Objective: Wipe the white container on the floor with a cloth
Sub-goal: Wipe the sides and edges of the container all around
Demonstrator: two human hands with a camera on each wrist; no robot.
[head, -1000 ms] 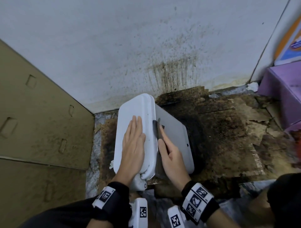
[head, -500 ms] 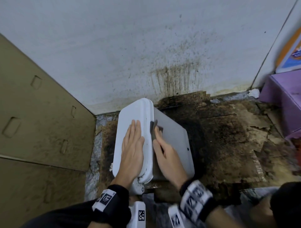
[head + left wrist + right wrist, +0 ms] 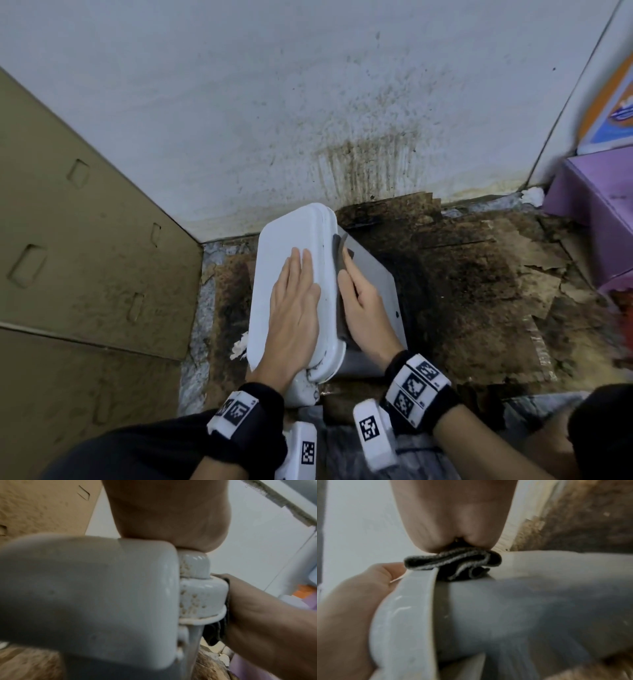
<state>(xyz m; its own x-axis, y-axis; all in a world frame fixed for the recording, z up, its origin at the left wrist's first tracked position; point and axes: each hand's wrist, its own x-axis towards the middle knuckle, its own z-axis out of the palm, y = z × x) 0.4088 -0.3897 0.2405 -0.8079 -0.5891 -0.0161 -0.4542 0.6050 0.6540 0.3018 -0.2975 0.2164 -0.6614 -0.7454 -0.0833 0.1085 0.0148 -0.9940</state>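
The white container [image 3: 284,240] lies on its side on the dirty floor near the wall, its rimmed lid end facing up. My left hand [image 3: 294,301] rests flat on that top face with the fingers straight. My right hand [image 3: 363,305] presses a dark grey cloth [image 3: 339,246] against the container's right side, just under the rim, fingers stretched along it. The right wrist view shows the cloth [image 3: 453,562] bunched under my palm against the container [image 3: 505,608]. The left wrist view shows brown specks on the container's near corner [image 3: 197,597].
A brown cardboard panel [image 3: 85,257] stands at the left. The white wall [image 3: 308,120] behind is stained dark. Torn, blackened cardboard [image 3: 479,291] covers the floor to the right. A purple box [image 3: 596,219] sits at the far right, and a white paper scrap [image 3: 239,346] lies by the container.
My right hand has slid the cloth a little farther along the container's side toward the wall. The left hand stays flat on top.
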